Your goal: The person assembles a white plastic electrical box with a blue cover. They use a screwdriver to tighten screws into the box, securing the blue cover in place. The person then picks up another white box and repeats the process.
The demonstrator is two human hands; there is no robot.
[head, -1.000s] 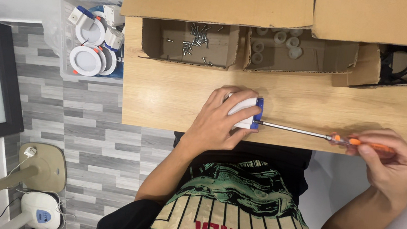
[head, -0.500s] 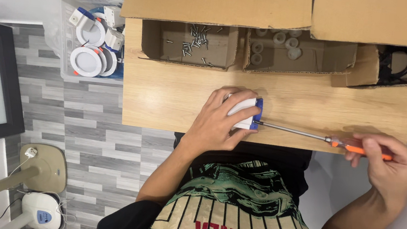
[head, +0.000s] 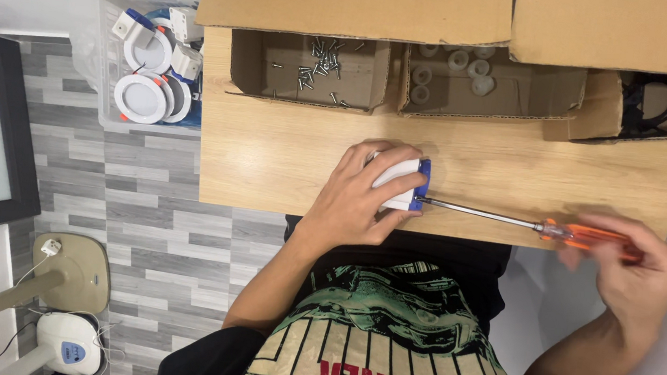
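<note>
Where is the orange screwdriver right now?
In the head view, the screwdriver lies along the near edge of the wooden table, its handle in the right hand and its tip at the white part under the left hand.

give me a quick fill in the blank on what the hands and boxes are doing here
1. The left hand holds a white and ____ part on the wooden table.
2. The right hand grips a screwdriver with an ____ handle.
3. The left cardboard box holds loose ____.

Missing words: blue; orange; screws
</note>
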